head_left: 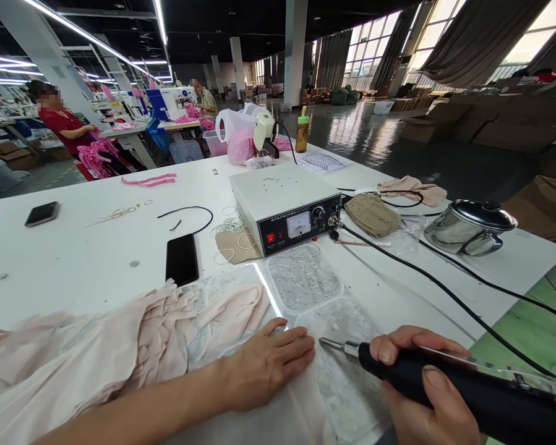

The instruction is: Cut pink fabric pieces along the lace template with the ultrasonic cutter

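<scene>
My left hand [271, 364] lies flat on thin pale pink fabric [259, 426], its fingers stretched out together and pointing right. The cloth rests over a clear, scratched plastic mat [303, 278]. My right hand [417, 377] is wrapped round the handle of a black handheld ultrasonic tool [393, 368]. Its narrow metal tip points left, just beside my left fingertips; whether the tip touches the fabric I cannot tell. A pile of pale pink cut pieces [161, 340] is heaped left of my left hand. Farther back stands a control box [287, 204] with a dial and a red switch.
A black cable [417, 275] runs from the box toward the right. Around it lie two phones [182, 258], scissors [119, 213], brown card patterns [373, 215], a lidded metal mug [463, 228] and a bottle [302, 131]. Two people are beyond the table, among sewing machines.
</scene>
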Available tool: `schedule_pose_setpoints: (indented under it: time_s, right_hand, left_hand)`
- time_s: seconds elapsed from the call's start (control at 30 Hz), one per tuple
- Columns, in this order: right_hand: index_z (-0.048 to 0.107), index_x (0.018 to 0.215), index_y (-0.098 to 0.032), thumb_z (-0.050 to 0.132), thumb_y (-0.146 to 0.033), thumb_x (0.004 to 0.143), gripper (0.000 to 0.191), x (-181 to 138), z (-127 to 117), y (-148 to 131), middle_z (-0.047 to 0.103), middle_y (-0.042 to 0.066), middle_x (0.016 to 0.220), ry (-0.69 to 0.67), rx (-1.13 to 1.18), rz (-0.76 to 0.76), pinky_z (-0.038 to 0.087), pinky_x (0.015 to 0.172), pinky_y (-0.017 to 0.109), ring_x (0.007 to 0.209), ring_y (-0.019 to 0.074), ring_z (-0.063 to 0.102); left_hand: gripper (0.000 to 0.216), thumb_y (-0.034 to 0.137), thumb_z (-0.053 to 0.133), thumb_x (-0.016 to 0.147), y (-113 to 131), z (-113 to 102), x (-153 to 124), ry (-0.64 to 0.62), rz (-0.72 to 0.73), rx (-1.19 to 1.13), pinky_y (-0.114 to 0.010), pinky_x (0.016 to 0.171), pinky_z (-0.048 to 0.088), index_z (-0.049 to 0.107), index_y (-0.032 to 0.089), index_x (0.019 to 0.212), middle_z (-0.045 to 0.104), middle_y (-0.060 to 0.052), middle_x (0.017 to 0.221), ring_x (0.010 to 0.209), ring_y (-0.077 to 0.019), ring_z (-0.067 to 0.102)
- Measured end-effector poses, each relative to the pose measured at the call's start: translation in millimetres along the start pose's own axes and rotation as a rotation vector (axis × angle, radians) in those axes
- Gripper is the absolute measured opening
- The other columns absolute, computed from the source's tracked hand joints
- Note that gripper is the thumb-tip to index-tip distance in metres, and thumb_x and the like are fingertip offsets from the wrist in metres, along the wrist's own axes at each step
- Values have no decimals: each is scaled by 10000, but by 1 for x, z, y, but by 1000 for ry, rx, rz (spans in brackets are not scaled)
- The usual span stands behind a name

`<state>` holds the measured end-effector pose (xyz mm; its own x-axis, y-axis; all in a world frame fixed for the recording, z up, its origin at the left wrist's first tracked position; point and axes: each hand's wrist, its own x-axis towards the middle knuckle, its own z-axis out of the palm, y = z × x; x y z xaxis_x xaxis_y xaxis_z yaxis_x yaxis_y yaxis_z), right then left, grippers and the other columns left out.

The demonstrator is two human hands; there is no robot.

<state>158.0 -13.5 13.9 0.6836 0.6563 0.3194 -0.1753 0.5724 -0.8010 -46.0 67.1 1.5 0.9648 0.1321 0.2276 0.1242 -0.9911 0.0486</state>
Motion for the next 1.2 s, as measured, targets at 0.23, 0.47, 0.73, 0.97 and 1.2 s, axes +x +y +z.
schedule_pose_setpoints:
  time_s: [0.23,0.47,0.73,0.97,1.2]
  right_hand:
    - [588,841,-201,593,-261,738,120,1,3,1,552,-6,700,-14,-24,-41,511,500,332,530,134,535]
    - [572,827,-216,604,-233,805,43,3,-1,-1,595,11,775,-149,-50,-27,549,533,329,578,131,567]
    - [588,875,-196,591,-231,781,100,6,4,3,586,4,766,-81,-1,-15,531,540,326,582,129,565]
    - [584,903,-205,570,-222,801,104,6,6,6,593,-7,777,-82,17,-47,520,553,317,575,124,569]
    - [589,918,-204,559,-228,807,117,7,6,11,608,-3,786,-67,16,-57,514,565,313,582,123,570]
  left_hand:
    - [344,103,332,990,0,0,0,-13,8,7,-397,1051,269,499,72,1289,566,-108,1325,1253,-234,440]
    - [321,93,346,988,1,-3,2,9,3,33,-410,1071,251,524,66,1253,583,-104,1300,1229,-228,468]
    - [323,109,349,993,-2,5,-3,40,-3,2,-408,1111,196,520,105,1266,577,-94,1323,1250,-217,468]
    - [343,107,268,1022,-4,-4,-1,12,-1,-49,-414,1116,208,531,121,1243,595,-93,1300,1256,-210,475]
    - [344,115,281,1020,-8,-8,-5,-61,29,-59,-447,1124,219,518,126,1268,523,-87,1389,1315,-240,425]
